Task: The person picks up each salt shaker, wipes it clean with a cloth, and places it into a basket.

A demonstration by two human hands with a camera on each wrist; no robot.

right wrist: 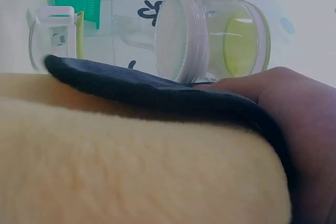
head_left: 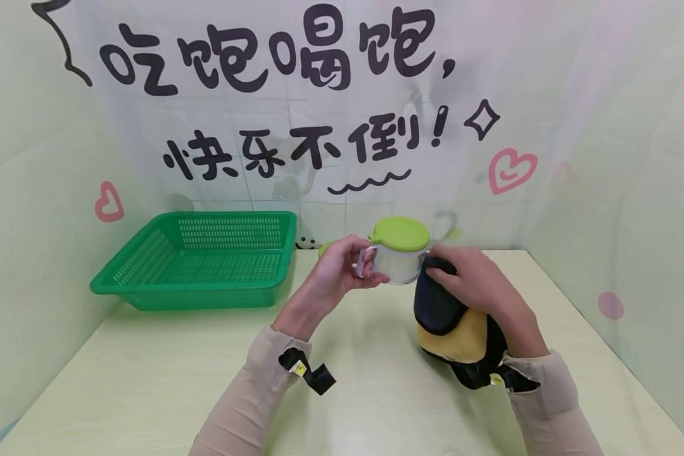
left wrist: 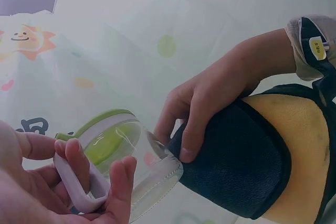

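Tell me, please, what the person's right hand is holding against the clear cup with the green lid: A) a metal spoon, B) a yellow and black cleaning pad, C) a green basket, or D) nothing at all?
B: the right hand grips a yellow and black cleaning pad whose dark edge meets the side of the clear cup, while the left hand holds the cup by its handle.

Layout across the worktop (head_left: 148, 380)

The basket (head_left: 199, 263) is sitting at centre left; the cup (head_left: 399, 256) is hanging mid-frame between the left hand (head_left: 342, 269) and right hand (head_left: 473, 278), with the mitt (head_left: 453, 323) lying just below it, lower right.
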